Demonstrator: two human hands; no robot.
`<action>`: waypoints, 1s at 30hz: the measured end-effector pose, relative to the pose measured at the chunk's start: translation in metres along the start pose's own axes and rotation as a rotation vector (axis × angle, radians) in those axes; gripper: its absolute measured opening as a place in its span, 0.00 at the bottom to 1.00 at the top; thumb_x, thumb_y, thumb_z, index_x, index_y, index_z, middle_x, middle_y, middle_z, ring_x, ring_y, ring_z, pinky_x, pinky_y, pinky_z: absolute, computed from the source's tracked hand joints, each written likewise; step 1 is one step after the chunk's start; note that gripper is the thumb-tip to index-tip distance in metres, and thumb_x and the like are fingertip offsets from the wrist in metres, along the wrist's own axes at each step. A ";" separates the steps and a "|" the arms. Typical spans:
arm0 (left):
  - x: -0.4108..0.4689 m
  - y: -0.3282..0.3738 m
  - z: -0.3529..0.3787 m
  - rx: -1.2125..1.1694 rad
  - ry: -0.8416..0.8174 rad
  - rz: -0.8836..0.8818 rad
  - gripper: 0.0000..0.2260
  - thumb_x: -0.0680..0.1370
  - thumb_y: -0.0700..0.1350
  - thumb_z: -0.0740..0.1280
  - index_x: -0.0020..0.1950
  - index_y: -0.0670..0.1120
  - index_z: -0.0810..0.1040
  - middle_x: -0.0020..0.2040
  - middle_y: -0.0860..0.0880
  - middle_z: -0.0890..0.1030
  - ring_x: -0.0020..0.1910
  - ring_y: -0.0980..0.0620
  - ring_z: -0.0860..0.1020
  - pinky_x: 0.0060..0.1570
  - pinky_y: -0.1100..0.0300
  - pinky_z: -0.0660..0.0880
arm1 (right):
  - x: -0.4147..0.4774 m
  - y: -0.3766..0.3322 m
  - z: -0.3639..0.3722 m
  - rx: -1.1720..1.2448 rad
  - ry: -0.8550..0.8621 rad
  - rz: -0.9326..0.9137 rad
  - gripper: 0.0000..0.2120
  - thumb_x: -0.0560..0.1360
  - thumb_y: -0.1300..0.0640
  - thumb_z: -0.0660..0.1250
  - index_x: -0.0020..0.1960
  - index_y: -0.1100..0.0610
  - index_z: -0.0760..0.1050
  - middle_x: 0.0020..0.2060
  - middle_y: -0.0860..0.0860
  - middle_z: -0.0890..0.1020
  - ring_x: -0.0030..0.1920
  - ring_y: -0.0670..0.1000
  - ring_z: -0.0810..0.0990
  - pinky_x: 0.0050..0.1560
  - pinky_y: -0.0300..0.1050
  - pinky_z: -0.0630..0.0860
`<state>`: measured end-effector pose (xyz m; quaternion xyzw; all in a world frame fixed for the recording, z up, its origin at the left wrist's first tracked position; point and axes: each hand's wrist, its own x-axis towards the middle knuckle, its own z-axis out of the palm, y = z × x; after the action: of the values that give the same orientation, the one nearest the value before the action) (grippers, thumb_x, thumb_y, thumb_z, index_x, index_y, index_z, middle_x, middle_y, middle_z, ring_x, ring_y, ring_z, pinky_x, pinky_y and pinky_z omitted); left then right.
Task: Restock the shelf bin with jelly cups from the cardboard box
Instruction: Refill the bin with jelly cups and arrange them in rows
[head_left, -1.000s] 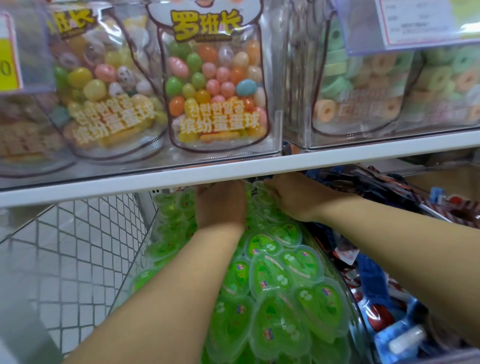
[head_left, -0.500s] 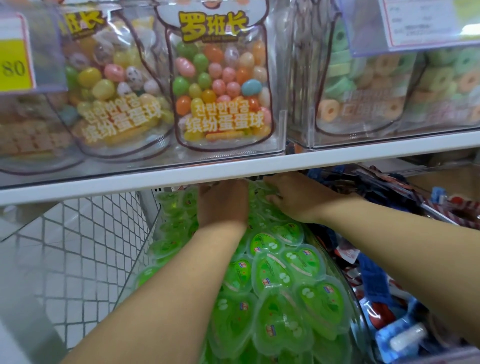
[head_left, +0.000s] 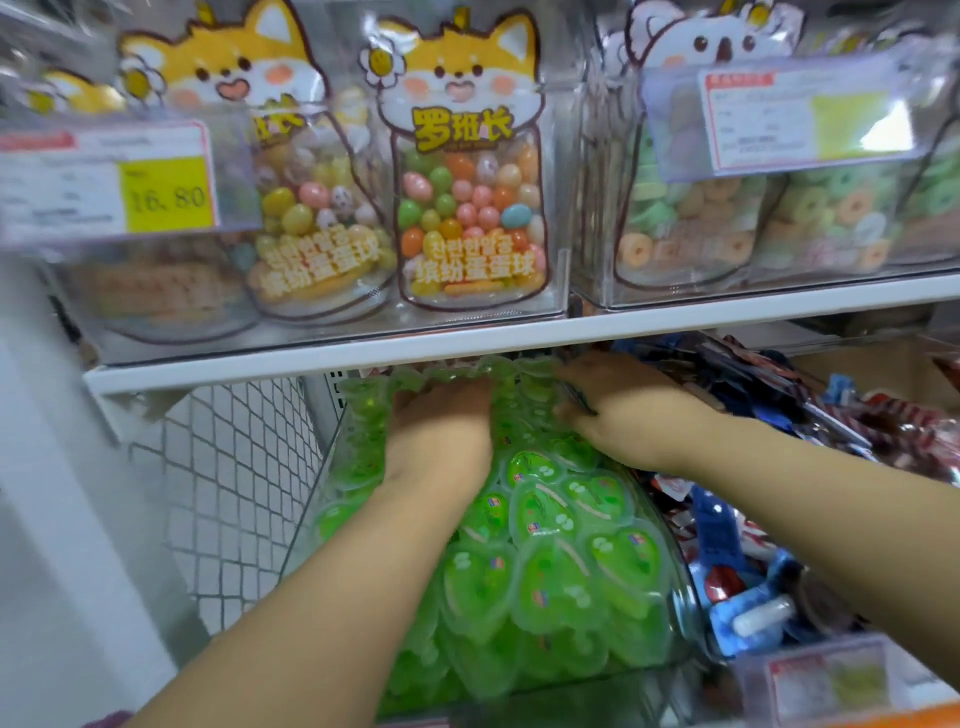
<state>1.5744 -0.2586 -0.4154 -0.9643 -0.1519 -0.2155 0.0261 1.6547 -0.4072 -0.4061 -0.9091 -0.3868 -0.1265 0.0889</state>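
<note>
Jelly cups (head_left: 550, 561), green and heart-shaped with printed foil lids, lie heaped in the clear shelf bin (head_left: 311, 519), which sits on the lower level just under the white shelf board (head_left: 467, 343). The heap rises from the bin's front wall up to the back, where the topmost cups nearly touch the underside of the board. Both bare forearms reach in from below. The left grip (head_left: 441, 431) lies back-up on the middle of the heap, its fingers pushed forward among the rear cups; the fingertips are hidden there, so I cannot tell whether it holds a cup. The right grip (head_left: 623, 415) lies palm-down on the right rear of the heap, beside the bin's right wall, with fingers only loosely bent across the lids and closed round nothing visible. The two grips are near each other but apart, with a strip of cups between them. To the right of the bin lies a jumble of red and blue packets (head_left: 737, 545). Left of it stands a white wire mesh panel (head_left: 234, 467). On the shelf above, clear holders carry fox-topped pouches of coloured egg candies (head_left: 467, 208) and, further right, pouches of ring sweets (head_left: 691, 218). A price tag (head_left: 166, 195) with a yellow patch reading 16.80 hangs at the upper left, blurred.
</note>
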 end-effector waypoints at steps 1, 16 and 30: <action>-0.013 -0.001 -0.006 -0.002 0.011 0.013 0.16 0.78 0.45 0.61 0.65 0.54 0.72 0.60 0.48 0.79 0.59 0.47 0.76 0.57 0.57 0.68 | -0.011 -0.003 -0.002 0.001 0.013 -0.005 0.17 0.78 0.49 0.59 0.62 0.56 0.72 0.60 0.56 0.75 0.61 0.58 0.73 0.60 0.50 0.71; -0.252 0.038 -0.015 -0.601 0.131 0.029 0.11 0.75 0.44 0.60 0.51 0.50 0.81 0.48 0.51 0.83 0.48 0.48 0.80 0.47 0.54 0.76 | -0.245 -0.069 0.012 0.551 0.157 0.108 0.08 0.75 0.62 0.67 0.52 0.58 0.81 0.43 0.50 0.83 0.43 0.42 0.75 0.42 0.25 0.67; -0.361 0.062 0.204 -0.714 -1.126 -0.457 0.28 0.79 0.46 0.65 0.76 0.54 0.57 0.74 0.48 0.62 0.71 0.48 0.65 0.68 0.54 0.66 | -0.355 -0.014 0.236 0.825 -0.816 0.917 0.34 0.74 0.60 0.69 0.75 0.56 0.56 0.67 0.56 0.69 0.69 0.55 0.68 0.69 0.44 0.62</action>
<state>1.3660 -0.3960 -0.7517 -0.8228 -0.2609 0.2798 -0.4203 1.4456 -0.5778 -0.7356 -0.8468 0.0135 0.4274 0.3165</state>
